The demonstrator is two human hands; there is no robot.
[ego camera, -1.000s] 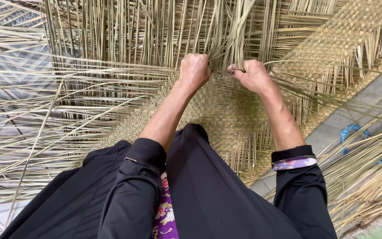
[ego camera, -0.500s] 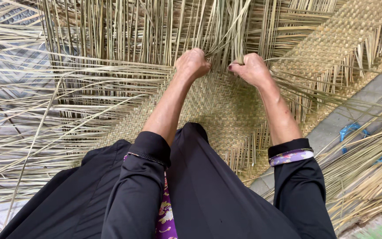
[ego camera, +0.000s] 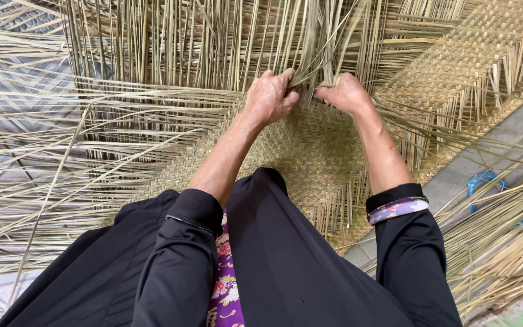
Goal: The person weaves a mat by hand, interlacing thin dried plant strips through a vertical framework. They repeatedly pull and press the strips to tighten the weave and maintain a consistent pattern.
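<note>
Fingers (ego camera: 286, 79) of the left hand (ego camera: 270, 97) are clenched on a small bunch of loose straw strands (ego camera: 316, 48) right at the working edge of the weave, and the fingers of the right hand (ego camera: 346, 94) pinch neighbouring strands just beside them, the two hands almost touching.

Largest of all is the woven straw mat (ego camera: 310, 157), a pale tan sheet of tight checker plaiting that spreads under both forearms and runs up toward the top right corner. It lies flat on the floor, and its finished part reaches back to the person's knees. From its upper edge a dense fringe of unwoven strands stands away from the person, and long loose strands (ego camera: 62, 151) fan out sideways across the left half of the view.

Grey floor (ego camera: 516, 127) shows at the right beside the mat's edge, with a small blue scrap (ego camera: 482, 180) lying among more straw.

Black sleeves (ego camera: 183, 242) cover both arms to the forearm; a purple flowered cuff (ego camera: 398, 209) peeks out on the right arm.
</note>
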